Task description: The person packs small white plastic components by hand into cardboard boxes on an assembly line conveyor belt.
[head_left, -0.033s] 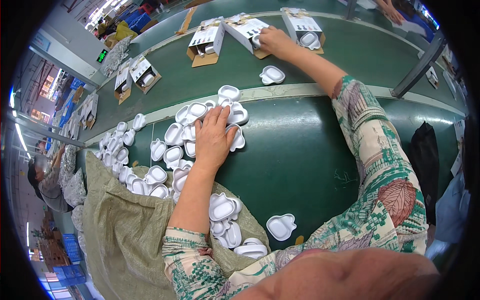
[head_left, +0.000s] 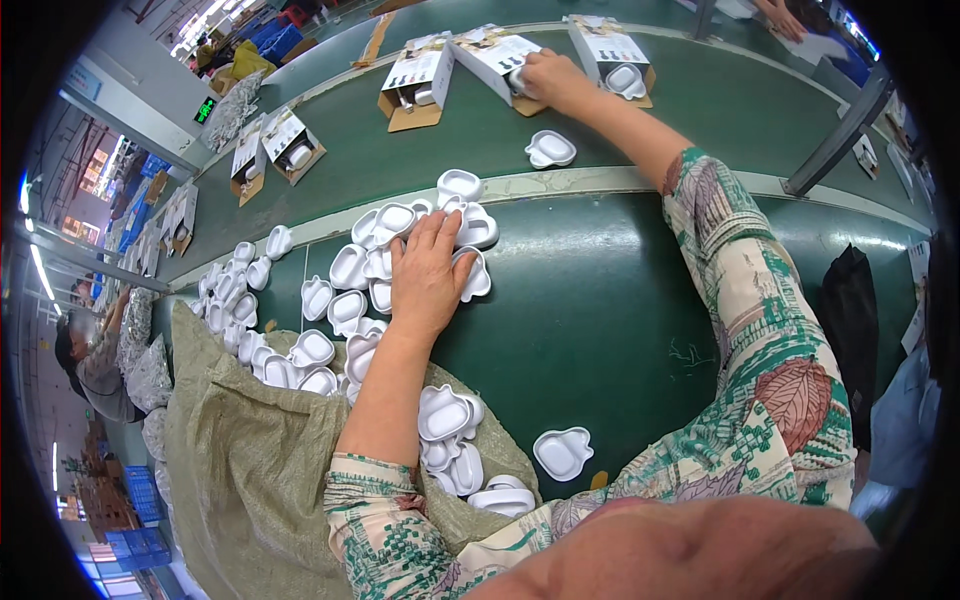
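Note:
My left hand lies with fingers stretched out over a pile of small white plastic dishes, palm down and gripping nothing. Each dish has a rounded tray shape with a lobed end. Across the bench, my right hand is at the open end of a printed white carton. Its fingers close on a white plastic dish in the carton's mouth; the fingertips are partly hidden. Similar open cartons stand on either side, a left one and a right one, with white pieces showing inside. One loose dish sits on the green belt nearby.
A woven olive sack with more dishes spilling out lies at the lower left. A single dish rests on the green bench near me. Further cartons stand left along the belt. A metal post rises at the right.
The cartons and the loose dish on the belt have shifted slightly to the right, and my right hand has moved a little with them. My left hand stays in place.

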`<state>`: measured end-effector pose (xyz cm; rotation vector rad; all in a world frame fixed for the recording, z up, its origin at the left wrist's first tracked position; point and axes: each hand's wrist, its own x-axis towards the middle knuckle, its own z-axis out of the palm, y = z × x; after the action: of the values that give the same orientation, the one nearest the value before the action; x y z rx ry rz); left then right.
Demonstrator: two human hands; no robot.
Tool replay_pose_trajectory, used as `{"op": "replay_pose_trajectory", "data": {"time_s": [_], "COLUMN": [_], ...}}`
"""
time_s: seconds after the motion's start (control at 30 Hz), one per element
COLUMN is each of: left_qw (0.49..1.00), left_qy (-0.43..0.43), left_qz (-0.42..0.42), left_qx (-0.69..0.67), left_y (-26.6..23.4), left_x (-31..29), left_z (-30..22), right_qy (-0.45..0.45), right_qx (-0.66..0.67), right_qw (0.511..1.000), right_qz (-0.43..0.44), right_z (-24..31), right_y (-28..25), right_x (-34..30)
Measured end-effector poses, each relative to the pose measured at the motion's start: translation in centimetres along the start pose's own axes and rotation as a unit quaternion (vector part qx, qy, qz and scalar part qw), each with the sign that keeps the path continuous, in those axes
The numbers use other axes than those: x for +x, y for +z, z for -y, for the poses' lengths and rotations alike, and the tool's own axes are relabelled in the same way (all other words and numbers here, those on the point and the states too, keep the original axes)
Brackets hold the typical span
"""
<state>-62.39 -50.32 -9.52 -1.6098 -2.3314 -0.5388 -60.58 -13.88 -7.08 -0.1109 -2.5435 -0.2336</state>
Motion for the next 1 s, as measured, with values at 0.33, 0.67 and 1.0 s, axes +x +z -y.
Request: {"op": "replay_pose_trajectory", "data": {"time_s": [0.33,0.67,1.0], "left_qw": [1.000,1.000,1.000], "left_qy": [0.017,0.015,0.005], "left_qz": [0.005,-0.007,-0.015], "left_qx": [-0.002,-0.007,0.006], "left_y": [-0.1,0.2,0.1], "left_x": [-0.1,0.7,0.0], "left_z": [0.2,-0.8,0.3], "right_qy": [0.077,0.048,-0.028], "right_qx": [0.018,0.205,0.075], "right_qw": [0.995,0.977,0.994], "right_qz": [-0.054,0.038,-0.071], "right_z": [0.2,2.5,2.8], "right_y": [-3.7,-9.1,-1.9], "right_x": [-11.7,-16.2,-4.9]}}
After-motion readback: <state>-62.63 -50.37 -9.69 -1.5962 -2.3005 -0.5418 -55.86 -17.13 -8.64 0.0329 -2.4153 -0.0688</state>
